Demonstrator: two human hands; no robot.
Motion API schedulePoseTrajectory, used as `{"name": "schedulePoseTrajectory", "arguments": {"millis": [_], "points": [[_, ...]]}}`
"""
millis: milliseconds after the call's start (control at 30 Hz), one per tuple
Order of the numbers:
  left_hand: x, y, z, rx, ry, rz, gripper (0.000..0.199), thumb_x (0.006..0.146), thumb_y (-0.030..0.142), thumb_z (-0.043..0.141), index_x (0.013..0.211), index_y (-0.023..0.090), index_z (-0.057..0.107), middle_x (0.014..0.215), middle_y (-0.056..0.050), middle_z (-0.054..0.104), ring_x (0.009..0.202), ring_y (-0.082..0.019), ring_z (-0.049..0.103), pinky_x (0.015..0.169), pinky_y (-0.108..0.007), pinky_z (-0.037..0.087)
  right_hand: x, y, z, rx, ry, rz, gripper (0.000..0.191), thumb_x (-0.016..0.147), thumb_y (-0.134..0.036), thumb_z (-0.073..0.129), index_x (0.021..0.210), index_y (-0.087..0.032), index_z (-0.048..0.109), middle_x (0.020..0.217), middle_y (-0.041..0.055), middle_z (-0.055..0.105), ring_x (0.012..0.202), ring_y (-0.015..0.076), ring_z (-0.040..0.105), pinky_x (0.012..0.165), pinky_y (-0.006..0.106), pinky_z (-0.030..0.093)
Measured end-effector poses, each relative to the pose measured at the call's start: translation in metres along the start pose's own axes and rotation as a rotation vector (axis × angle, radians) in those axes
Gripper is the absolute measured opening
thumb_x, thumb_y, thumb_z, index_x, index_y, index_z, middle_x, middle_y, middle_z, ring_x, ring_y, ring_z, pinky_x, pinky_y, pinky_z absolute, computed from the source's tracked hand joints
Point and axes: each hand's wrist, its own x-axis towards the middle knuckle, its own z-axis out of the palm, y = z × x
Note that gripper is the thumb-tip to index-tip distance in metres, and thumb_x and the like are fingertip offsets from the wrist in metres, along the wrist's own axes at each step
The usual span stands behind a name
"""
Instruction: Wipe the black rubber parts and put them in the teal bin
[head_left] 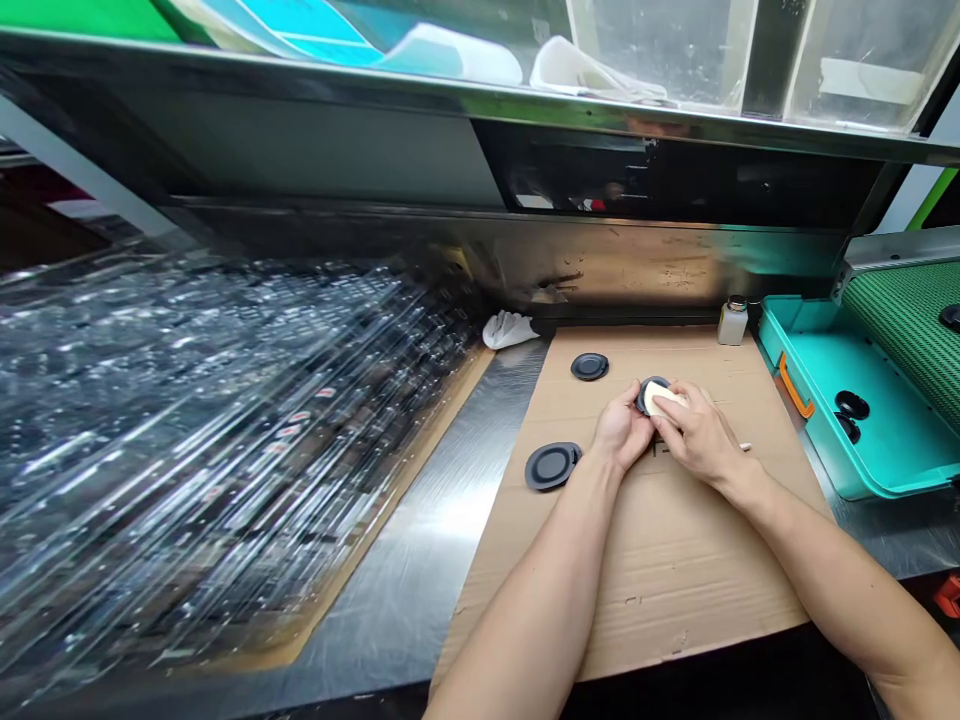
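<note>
My left hand (624,428) is closed around the edge of a round dark disc-shaped part (643,396), held up over the cardboard sheet (675,560). Pressed against that part is a cream-white pad (663,398), pinched in the fingers of my right hand (701,432). The hands cover much of the held part. Two similar dark round parts lie flat on the cardboard: one (590,366) beyond my left hand, the other (553,466) to the left of my left wrist. A thin white stick (745,447) lies just right of my right hand.
Clear plastic trays (247,430) are stacked at the left. A teal bin (862,470) with an orange handle holds dark round parts, beside a green conveyor belt (907,320). A small bottle (733,321) and a white glove (508,329) sit at the back.
</note>
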Motion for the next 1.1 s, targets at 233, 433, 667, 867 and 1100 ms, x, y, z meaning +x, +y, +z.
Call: {"name": "schedulePoseTrajectory", "arguments": {"millis": [233, 433, 667, 867, 1100], "points": [[-0.006, -0.005, 0.010, -0.095, -0.024, -0.030, 0.037, 0.105, 0.028, 0.036, 0.100, 0.010, 0.068, 0.098, -0.012, 0.074, 0.089, -0.018, 0.071, 0.088, -0.031, 0.058, 0.009, -0.001, 0.008, -0.085, 0.110, 0.115, 0.036, 0.100, -0.023, 0.048, 0.133, -0.025, 0.063, 0.132, 0.0128, 0.052, 0.117, 0.0282, 0.050, 0.099, 0.041, 0.050], [-0.004, -0.007, 0.008, -0.020, 0.039, 0.010, 0.039, 0.105, 0.025, 0.033, 0.098, 0.011, 0.068, 0.090, -0.011, 0.073, 0.092, -0.020, 0.070, 0.086, -0.033, 0.059, 0.003, 0.005, 0.013, 0.016, 0.069, 0.094, 0.047, 0.095, -0.019, 0.050, 0.142, -0.018, 0.052, 0.130, 0.0141, 0.056, 0.116, 0.0275, 0.055, 0.102, 0.040, 0.051], [-0.002, -0.010, 0.006, 0.078, 0.033, 0.046, 0.037, 0.106, 0.029, 0.035, 0.104, 0.011, 0.068, 0.100, -0.012, 0.074, 0.096, -0.020, 0.070, 0.092, -0.036, 0.058, 0.011, 0.014, 0.013, 0.054, 0.142, 0.148, 0.040, 0.097, -0.020, 0.045, 0.135, -0.017, 0.057, 0.130, 0.0150, 0.055, 0.120, 0.0270, 0.055, 0.104, 0.040, 0.049], [-0.004, -0.011, 0.007, 0.106, 0.038, 0.045, 0.042, 0.106, 0.032, 0.035, 0.098, 0.009, 0.069, 0.099, -0.013, 0.075, 0.096, -0.021, 0.071, 0.090, -0.033, 0.058, 0.008, 0.013, 0.009, 0.165, 0.049, 0.104, 0.039, 0.095, -0.022, 0.050, 0.133, -0.018, 0.055, 0.128, 0.0126, 0.057, 0.118, 0.0247, 0.057, 0.103, 0.036, 0.050], [-0.002, -0.019, 0.006, 0.116, 0.057, 0.066, 0.038, 0.106, 0.031, 0.036, 0.105, 0.010, 0.069, 0.102, -0.014, 0.075, 0.101, -0.021, 0.071, 0.094, -0.036, 0.058, 0.007, 0.006, 0.008, 0.076, 0.048, 0.238, 0.040, 0.095, -0.024, 0.049, 0.135, -0.020, 0.053, 0.123, 0.0114, 0.055, 0.109, 0.0251, 0.060, 0.097, 0.036, 0.053]]}}
